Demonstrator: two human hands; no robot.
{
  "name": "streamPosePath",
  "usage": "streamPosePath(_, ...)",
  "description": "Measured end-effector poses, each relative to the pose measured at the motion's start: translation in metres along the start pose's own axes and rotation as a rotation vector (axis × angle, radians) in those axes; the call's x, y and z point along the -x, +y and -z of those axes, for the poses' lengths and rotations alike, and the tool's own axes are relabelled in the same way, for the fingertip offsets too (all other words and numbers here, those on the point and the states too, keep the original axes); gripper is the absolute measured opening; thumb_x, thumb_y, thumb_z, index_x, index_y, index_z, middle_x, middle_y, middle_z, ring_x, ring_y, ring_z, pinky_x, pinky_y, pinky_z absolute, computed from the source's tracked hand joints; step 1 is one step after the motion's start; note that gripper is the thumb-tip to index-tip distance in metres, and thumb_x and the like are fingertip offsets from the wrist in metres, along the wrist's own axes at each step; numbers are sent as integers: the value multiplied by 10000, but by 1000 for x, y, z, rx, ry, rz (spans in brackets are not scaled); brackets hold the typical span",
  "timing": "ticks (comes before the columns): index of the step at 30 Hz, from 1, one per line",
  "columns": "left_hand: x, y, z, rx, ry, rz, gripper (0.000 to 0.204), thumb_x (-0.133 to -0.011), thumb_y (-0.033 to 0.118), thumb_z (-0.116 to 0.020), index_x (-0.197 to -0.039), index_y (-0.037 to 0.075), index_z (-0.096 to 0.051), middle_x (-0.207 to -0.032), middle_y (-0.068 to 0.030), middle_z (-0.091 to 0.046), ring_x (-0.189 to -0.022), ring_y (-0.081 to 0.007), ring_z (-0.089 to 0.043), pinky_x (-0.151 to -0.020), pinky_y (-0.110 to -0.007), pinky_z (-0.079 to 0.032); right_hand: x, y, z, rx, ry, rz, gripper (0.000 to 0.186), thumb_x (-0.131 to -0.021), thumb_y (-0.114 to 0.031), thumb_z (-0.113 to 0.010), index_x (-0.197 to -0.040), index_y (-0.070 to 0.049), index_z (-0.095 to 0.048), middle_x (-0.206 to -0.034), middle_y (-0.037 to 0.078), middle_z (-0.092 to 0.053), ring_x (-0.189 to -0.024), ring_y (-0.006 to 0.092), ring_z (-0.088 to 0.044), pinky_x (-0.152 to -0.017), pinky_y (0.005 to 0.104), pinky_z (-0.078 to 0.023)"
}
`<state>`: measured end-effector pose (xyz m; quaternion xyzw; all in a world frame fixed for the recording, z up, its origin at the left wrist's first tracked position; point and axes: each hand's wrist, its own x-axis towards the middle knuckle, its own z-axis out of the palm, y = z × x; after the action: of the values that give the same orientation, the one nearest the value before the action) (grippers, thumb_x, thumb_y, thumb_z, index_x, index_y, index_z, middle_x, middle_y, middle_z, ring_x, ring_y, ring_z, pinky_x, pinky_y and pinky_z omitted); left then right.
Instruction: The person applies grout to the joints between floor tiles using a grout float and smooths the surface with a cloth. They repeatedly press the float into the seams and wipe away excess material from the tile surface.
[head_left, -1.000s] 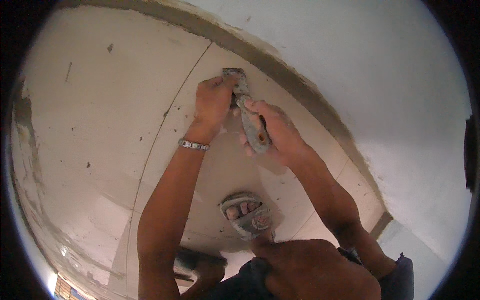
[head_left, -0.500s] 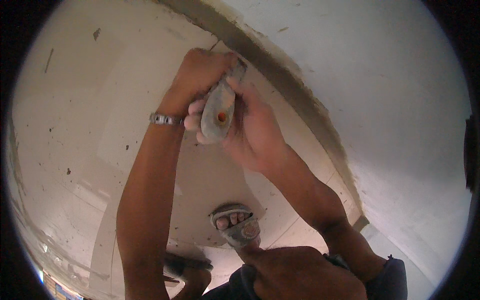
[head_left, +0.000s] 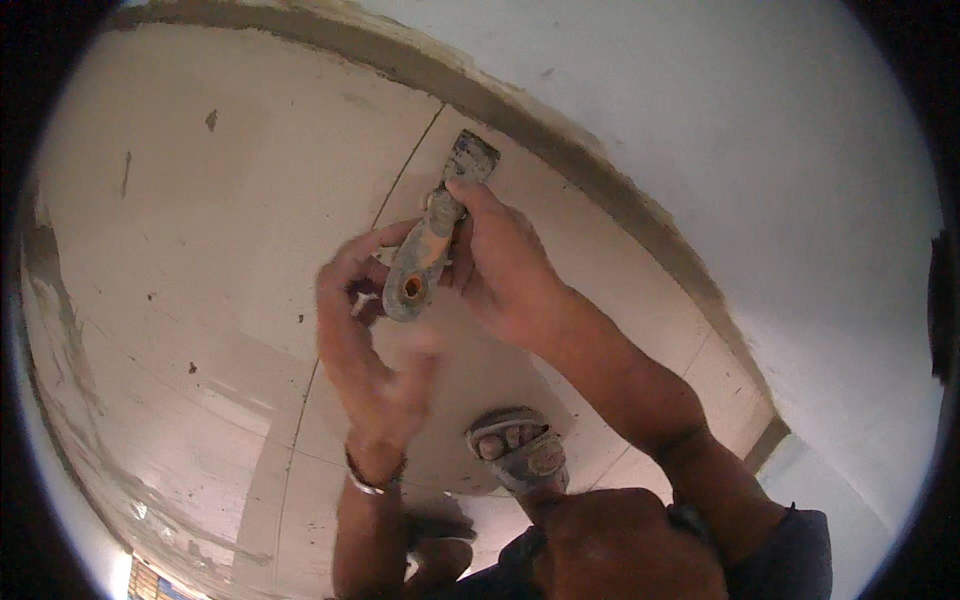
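Gripping a scraper at its neck, the person's right hand has its thumb laid along the base of the blade and its other fingers folded beneath. The left hand, partly blurred, is loosely curved and part open, its thumb spread well away and its fingers reaching the left side of the handle; whether they press on it cannot be told. The scraper slants between the 2 hands, above pale floor tiles, with the blade pointing away from the person and the holed end of the handle nearer the body. Grey residue coats the tool, and an orange patch shows on the handle. A dark joint crosses the tiles to the left of the blade. Beyond it, a rough brown strip runs along the foot of a pale wall. A metallic band circles the left wrist. Below the hands, 1 foot in a dusty sandal rests on the floor.
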<state>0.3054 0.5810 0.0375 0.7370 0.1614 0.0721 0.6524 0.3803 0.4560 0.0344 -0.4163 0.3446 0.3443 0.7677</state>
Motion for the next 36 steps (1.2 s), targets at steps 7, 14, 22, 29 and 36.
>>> streamPosePath(7,-12,-35,-21,-185,15,-230,415,-843,121,-811,-1202,2,-639,-1056,-112,-684,-854,-178,-609,-763,-307,-514,-17,-1,8,-31,71,-6,328,-1010,-347,-549,-1003,-46,-680,-885,68,-692,-761,204,-669,-771,359,-546)
streamPosePath(14,-9,-22,-34,-305,131,-291,276,-888,122,-786,-1092,-27,-676,-911,-63,-662,-799,-126,-612,-714,-275,-503,-49,-9,24,-9,70,195,296,-1046,-269,-541,-1133,-4,-637,-1025,117,-724,-826,194,-700,-785,332,-558)
streamPosePath(22,-30,-13,-46,-319,150,-308,287,-874,128,-796,-1079,-23,-662,-879,-57,-667,-748,-103,-609,-663,-246,-502,-75,-15,28,14,34,229,262,-1046,-220,-519,-1218,-53,-625,-1078,75,-723,-1004,182,-686,-888,344,-536)
streamPosePath(29,-44,-7,-43,-258,127,-269,258,-877,102,-778,-1065,-25,-657,-864,-50,-658,-772,-100,-608,-693,-254,-509,-49,-28,0,36,179,256,381,-1020,-144,-505,-1366,11,-534,-1215,102,-649,-1066,213,-651,-942,353,-523)
streamPosePath(36,-37,-6,-43,-227,112,-213,269,-867,97,-789,-1065,-29,-657,-857,-45,-645,-777,-97,-597,-689,-261,-510,-70,3,34,170,29,549,406,-1009,-234,-542,-1370,-47,-544,-1177,81,-637,-967,206,-610,-885,336,-518)
